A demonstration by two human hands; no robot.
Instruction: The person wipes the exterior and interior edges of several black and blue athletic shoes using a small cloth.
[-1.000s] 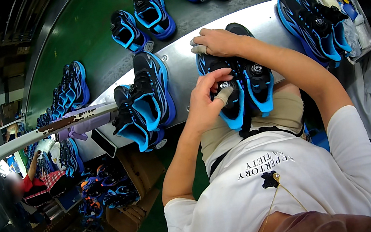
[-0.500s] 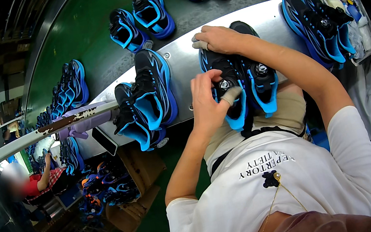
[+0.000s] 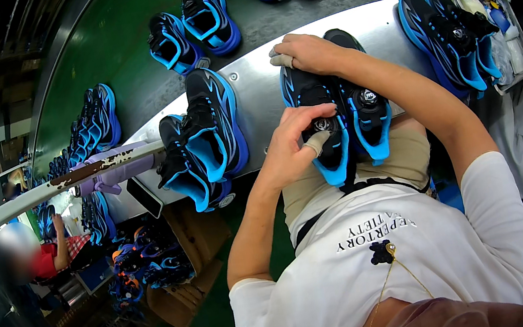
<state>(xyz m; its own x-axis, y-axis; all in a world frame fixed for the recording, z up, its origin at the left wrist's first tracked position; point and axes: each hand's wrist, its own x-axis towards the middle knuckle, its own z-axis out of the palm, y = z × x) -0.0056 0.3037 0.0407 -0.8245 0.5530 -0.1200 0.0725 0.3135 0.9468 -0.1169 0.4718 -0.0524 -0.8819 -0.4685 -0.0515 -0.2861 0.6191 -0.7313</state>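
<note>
A pair of black and blue sneakers with round dials lies before me on the metal ledge, heels toward me. My left hand [image 3: 287,145] is at the left sneaker [image 3: 312,96], thumb and forefinger closed around its dial [image 3: 321,125]. Over that sneaker's toe, my right hand [image 3: 314,55] grips with curled fingers; tan covers wrap some fingertips on both hands. The right sneaker [image 3: 376,127] stands alongside, its dial uncovered and partly beneath my right forearm.
Another sneaker pair [image 3: 212,127] stands left on the metal ledge [image 3: 257,86], one more [image 3: 432,36] right, beside a tray [image 3: 521,67] of small items. Beyond runs a green belt [image 3: 122,42] carrying several sneakers. A worn curved rail [image 3: 74,178] crosses the left; a co-worker [image 3: 45,257] sits beyond it.
My left hand has shifted slightly left, its forefinger now reaching over the top of the dial. The sneakers on the green belt have slid a little left. My right hand has stayed put.
</note>
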